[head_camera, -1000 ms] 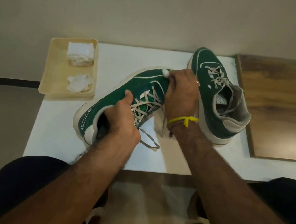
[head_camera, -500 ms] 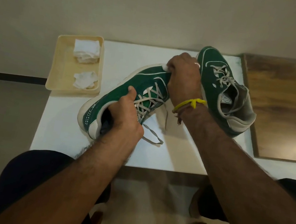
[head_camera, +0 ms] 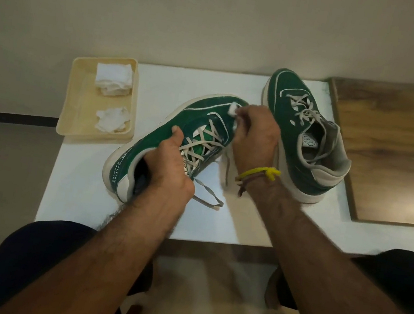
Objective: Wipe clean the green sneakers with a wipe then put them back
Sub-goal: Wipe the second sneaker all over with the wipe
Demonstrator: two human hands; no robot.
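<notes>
Over the desk (head_camera: 138, 216), left hand (head_camera: 169, 167) grips the sneaker (head_camera: 177, 131), right hand (head_camera: 256, 134) pinches the wipe (head_camera: 233, 112) — dangling laces might snag.

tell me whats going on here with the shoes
A person is cleaning a pair of green sneakers at a white table. The left hand grips one sneaker by its collar, while the right hand rubs a wipe on its toe. The other sneaker sits alongside. More wipes lie in a tray.
</notes>
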